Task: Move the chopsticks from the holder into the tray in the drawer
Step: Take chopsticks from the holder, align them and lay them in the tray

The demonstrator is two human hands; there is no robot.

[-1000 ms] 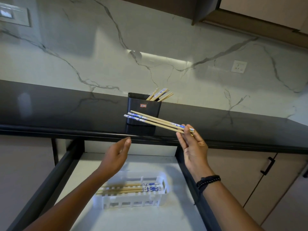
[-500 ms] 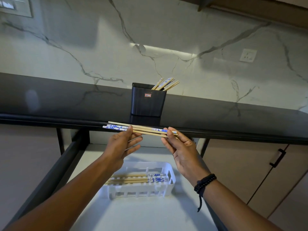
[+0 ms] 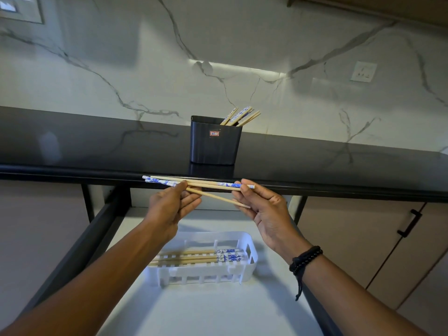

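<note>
Left hand (image 3: 169, 207), right hand (image 3: 264, 210) pinch chopsticks (image 3: 208, 184) over drawer (image 3: 218, 311).

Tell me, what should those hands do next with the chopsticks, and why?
Probably draw the splayed stick back into line. The left hand and right hand pinch the held chopsticks level, but that one sags diagonally below the rest, while the stored chopsticks lie parallel in the tray.

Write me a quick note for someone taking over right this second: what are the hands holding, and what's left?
Left-hand grip and right-hand grip: both pinch the held chopsticks over the open drawer; one stick droops.
Done: stored chopsticks lie in the white tray.
Left: lay this bundle in the tray, then fetch the remaining chopsticks from the black holder.
</note>
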